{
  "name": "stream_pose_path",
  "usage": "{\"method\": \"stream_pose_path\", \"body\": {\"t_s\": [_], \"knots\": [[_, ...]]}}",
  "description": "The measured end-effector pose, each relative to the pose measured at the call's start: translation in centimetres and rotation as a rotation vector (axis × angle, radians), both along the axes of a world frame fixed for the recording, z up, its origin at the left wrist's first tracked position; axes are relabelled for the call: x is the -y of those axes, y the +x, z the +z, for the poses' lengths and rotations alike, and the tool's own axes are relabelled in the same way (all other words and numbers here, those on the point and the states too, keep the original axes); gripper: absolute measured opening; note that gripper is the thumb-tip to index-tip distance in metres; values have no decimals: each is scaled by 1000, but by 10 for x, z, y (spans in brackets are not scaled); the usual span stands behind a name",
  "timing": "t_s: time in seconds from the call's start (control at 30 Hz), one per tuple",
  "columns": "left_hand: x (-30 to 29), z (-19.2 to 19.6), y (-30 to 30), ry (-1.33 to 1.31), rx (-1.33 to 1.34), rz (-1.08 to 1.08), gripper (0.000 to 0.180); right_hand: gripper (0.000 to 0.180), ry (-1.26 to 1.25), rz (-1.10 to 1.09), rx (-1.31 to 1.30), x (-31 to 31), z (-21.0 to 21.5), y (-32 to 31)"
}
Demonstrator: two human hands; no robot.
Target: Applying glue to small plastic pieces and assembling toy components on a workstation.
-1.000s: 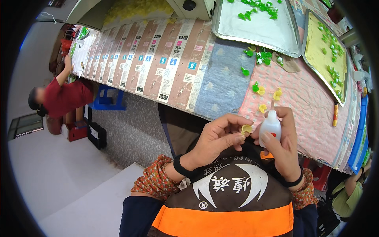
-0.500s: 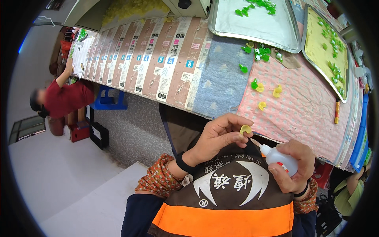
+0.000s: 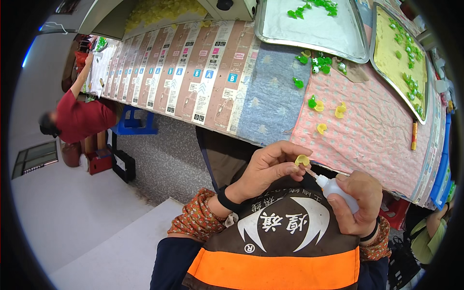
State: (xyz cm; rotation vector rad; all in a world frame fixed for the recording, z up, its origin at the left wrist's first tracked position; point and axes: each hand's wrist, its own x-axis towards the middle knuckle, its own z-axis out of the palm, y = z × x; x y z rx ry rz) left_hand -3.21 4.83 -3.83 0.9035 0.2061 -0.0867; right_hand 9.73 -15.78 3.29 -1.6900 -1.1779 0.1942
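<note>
In front of my dark apron, my left hand [image 3: 267, 170] pinches a small cupped yellow piece [image 3: 302, 160] between thumb and fingers. My right hand [image 3: 363, 200] is wrapped round a white squeeze bottle [image 3: 341, 192] with a thin nozzle. The nozzle tip points up and left, close below the yellow piece; I cannot tell whether they touch. On the pink cloth [image 3: 357, 145] beyond lie a few loose yellow pieces [image 3: 340, 111], one beside a small green piece [image 3: 312, 102]. More green pieces with white parts [image 3: 321, 65] sit in a cluster farther back.
A metal tray with a white surface [image 3: 309, 36] and another with a yellow one [image 3: 386, 53] hold green pieces at the back. An orange-yellow tube [image 3: 414, 135] lies at right. A person in dark red [image 3: 84, 118] works at far left, near a blue stool [image 3: 133, 123].
The yellow piece and nozzle have shifted very slightly, and the bottle has turned a little in my right hand. At far left, the other person's arm has reached farther over the table.
</note>
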Motion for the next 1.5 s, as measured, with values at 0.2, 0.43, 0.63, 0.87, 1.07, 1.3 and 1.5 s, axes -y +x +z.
{"method": "stream_pose_path", "body": {"t_s": [0.2,0.43,0.63,0.87,1.07,1.3,1.5], "knots": [[2,-1,-1,13,-21,0,36,33,-15,-1,-13,1,0,0],[3,-6,-3,12,-39,-20,31,32,-16,-4,-24,0,-5,-2],[9,1,-2,-230,-167,3,33,30,-41,-29,-2,6,-7,-4],[14,11,-9,-529,-463,-7,45,42,29,-324,-572,27,-19,-5],[10,59,18,-425,-381,254,38,50,215,-314,-975,16,-20,8],[8,41,54,-230,-259,244,38,40,143,-331,-1026,2,-11,7],[3,42,58,19,-186,246,35,38,116,-356,-929,5,-15,9]]}}
